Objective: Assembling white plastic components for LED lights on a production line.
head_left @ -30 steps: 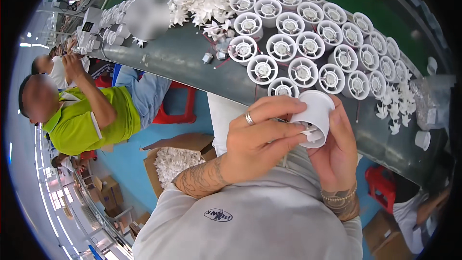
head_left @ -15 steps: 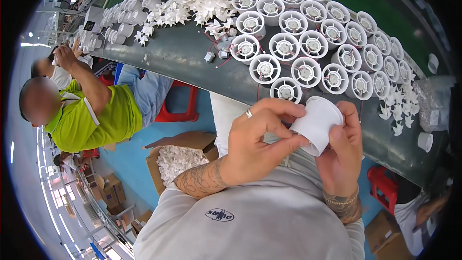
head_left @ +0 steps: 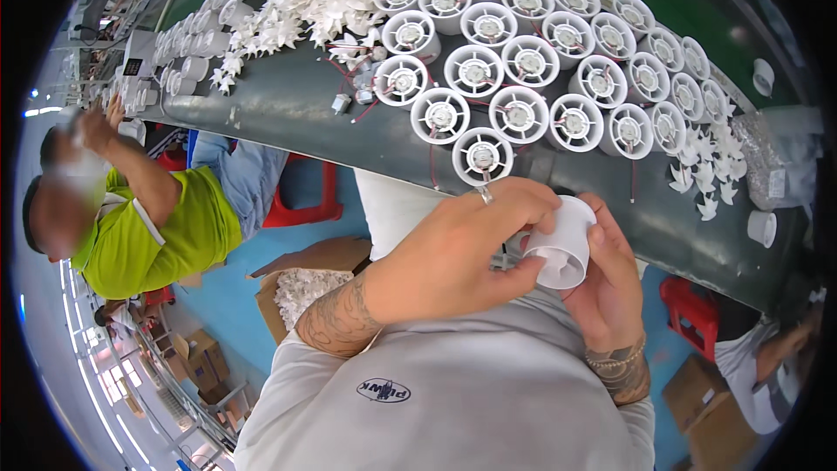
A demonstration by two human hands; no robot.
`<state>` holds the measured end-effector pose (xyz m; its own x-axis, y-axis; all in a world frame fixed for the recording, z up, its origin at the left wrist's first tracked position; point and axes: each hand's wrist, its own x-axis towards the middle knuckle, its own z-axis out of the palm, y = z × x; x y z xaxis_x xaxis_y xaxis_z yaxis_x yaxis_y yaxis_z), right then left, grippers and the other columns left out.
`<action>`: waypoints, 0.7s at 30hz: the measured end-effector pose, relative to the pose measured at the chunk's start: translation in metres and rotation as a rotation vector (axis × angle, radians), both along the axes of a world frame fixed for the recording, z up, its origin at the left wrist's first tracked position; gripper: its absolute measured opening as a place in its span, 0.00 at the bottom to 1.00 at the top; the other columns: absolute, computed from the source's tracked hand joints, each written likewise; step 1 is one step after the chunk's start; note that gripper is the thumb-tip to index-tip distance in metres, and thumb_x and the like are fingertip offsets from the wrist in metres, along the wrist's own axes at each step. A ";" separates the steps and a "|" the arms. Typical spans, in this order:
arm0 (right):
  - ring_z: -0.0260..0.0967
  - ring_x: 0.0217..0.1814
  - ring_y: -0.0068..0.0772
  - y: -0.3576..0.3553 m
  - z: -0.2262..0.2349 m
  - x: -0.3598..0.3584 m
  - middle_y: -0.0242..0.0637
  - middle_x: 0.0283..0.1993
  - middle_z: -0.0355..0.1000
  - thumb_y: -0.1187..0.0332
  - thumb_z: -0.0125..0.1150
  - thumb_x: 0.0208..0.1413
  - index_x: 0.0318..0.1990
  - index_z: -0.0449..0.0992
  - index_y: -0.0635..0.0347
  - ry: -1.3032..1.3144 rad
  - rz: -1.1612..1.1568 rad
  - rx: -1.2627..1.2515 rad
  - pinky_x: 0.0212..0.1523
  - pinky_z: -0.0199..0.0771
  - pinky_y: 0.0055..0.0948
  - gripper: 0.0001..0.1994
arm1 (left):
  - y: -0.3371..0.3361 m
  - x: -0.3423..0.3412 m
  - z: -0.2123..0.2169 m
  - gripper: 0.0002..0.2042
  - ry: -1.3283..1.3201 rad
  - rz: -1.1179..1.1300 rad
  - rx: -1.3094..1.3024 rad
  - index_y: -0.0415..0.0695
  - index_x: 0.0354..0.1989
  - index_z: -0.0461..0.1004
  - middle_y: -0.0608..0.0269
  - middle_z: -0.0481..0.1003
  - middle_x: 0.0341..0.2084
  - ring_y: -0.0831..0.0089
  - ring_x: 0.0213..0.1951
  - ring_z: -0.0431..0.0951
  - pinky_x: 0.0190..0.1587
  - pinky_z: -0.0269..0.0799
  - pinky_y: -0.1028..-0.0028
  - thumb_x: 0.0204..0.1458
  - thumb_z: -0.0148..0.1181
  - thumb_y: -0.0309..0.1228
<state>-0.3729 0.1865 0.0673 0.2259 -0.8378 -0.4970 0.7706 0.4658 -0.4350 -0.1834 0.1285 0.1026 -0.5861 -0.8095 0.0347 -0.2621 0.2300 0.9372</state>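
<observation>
In front of my chest I hold a white round plastic fan housing, tilted so that its lower open end faces me. White fan blades show inside that end. My right hand is closed round the housing's right side, thumb on the wall. My left hand, with a ring on one finger, is closed at its left side. Its thumb is at the lower rim and its fingers are against the wall. Just beyond, several similar white housings with motors and spokes stand on the dark bench.
White fan blades lie in a heap at the back left and a small pile at the right. Small motors with red wires lie left of the housings. A carton sits below; a person in green works at the left.
The housing has tipped in my hands, so its lower opening and the blades inside now show. My left hand has shifted against its rim. The whole bench view has slid left.
</observation>
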 end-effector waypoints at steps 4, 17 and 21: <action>0.70 0.53 0.35 0.012 -0.003 -0.008 0.40 0.50 0.69 0.63 0.60 0.56 0.56 0.62 0.60 0.091 0.051 -0.042 0.53 0.72 0.33 0.23 | 0.000 -0.006 -0.007 0.21 0.056 -0.031 -0.038 0.42 0.39 0.73 0.53 0.74 0.42 0.59 0.41 0.76 0.43 0.73 0.67 0.35 0.75 0.25; 0.68 0.47 0.36 0.059 -0.046 -0.185 0.41 0.43 0.71 0.74 0.64 0.54 0.48 0.72 0.65 2.376 -0.433 -0.180 0.47 0.70 0.31 0.14 | -0.030 0.073 -0.024 0.07 0.157 0.774 -0.277 0.36 0.37 0.75 0.58 0.76 0.39 0.71 0.41 0.77 0.45 0.72 0.76 0.49 0.56 0.16; 0.72 0.53 0.41 0.085 -0.069 -0.264 0.51 0.57 0.69 0.73 0.57 0.61 0.57 0.68 0.70 2.572 -0.461 -0.214 0.57 0.70 0.33 0.18 | -0.092 0.140 -0.075 0.09 0.016 1.087 -0.364 0.37 0.40 0.75 0.56 0.76 0.41 0.70 0.42 0.76 0.46 0.72 0.74 0.49 0.58 0.20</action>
